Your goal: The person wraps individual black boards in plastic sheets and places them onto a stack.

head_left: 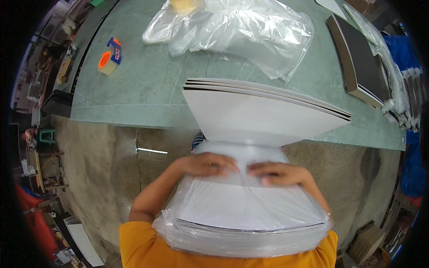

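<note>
A stack of several large white boards (263, 116) leans between my body and the table, its far end resting over the table edge. A clear plastic bag (250, 201) covers the near part of the stack, bunched in loose folds against my chest. My left hand (208, 165) and my right hand (278, 173) face each other on top of the bag, over the middle of the stack. Both are bent inward on the film, which creases between them. Motion blurs the fingertips. The far part of the boards shows bare beyond the bag's edge.
On the green table (147, 89) lie a tape dispenser (111, 57) at left and a pile of clear plastic bags (241, 33) with a tape roll (182, 5) at the back. A dark-topped stack of boards (359, 58) lies at right. A green stool (46, 136) stands far left.
</note>
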`<state>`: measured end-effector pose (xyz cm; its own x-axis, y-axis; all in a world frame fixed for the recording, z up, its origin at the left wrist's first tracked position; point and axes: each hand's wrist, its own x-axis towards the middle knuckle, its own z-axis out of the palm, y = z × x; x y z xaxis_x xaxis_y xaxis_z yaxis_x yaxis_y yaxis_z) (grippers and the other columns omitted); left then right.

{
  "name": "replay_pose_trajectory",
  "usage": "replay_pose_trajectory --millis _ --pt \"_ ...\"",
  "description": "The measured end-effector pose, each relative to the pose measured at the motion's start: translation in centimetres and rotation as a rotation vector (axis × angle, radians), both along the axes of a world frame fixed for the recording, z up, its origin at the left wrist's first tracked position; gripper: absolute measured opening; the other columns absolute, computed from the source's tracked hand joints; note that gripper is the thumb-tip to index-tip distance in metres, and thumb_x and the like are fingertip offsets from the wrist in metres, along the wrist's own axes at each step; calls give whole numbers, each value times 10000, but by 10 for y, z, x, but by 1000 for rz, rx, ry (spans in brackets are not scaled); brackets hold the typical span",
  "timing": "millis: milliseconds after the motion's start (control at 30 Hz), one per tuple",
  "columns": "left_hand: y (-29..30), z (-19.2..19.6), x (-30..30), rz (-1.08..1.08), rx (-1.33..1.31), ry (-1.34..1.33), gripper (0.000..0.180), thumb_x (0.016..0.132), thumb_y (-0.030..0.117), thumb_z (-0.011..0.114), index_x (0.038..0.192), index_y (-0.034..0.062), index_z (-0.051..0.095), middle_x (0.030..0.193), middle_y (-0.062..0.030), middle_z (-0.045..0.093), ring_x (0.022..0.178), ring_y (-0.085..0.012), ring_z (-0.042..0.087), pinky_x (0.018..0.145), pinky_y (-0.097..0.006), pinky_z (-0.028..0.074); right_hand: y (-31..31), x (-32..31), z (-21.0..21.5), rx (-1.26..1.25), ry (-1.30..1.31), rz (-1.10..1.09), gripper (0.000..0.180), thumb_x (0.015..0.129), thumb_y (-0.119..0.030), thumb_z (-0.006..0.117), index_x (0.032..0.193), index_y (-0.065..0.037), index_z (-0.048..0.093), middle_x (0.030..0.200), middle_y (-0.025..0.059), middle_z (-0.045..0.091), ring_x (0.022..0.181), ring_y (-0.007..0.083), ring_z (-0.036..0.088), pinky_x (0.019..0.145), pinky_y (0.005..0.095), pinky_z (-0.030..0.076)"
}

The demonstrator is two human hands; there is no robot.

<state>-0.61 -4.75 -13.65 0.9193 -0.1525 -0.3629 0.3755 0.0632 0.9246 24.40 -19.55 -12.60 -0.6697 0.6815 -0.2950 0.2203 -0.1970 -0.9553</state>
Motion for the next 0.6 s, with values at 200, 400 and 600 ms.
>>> replay_pose_trajectory --millis 200,400,600 --pt "62 -12 -35 -39 331 248 315 856 243 484 1099 52 543 1095 -118 548 1030 -206 502 888 -313 378 -2 20 -82 -209 -311 -249 507 875 -438 372 1274 -126 372 1338 137 297 1258 260 224 1028 337 155" --pt "154 139 14 1006 1025 -238 135 773 140 586 824 15 573 764 -35 581 733 -134 559 664 -278 446 6 19 -85 -222 -355 -263 583 848 -493 377 1256 -76 383 1314 152 332 1241 262 266 1018 314 198" --pt "185 98 156 384 1735 -863 212 670 197 671 827 89 577 914 -59 570 869 -223 526 769 -372 389 4 21 -100 -251 -392 -319 600 830 -516 396 1235 -75 415 1288 142 377 1211 274 321 1003 306 230"
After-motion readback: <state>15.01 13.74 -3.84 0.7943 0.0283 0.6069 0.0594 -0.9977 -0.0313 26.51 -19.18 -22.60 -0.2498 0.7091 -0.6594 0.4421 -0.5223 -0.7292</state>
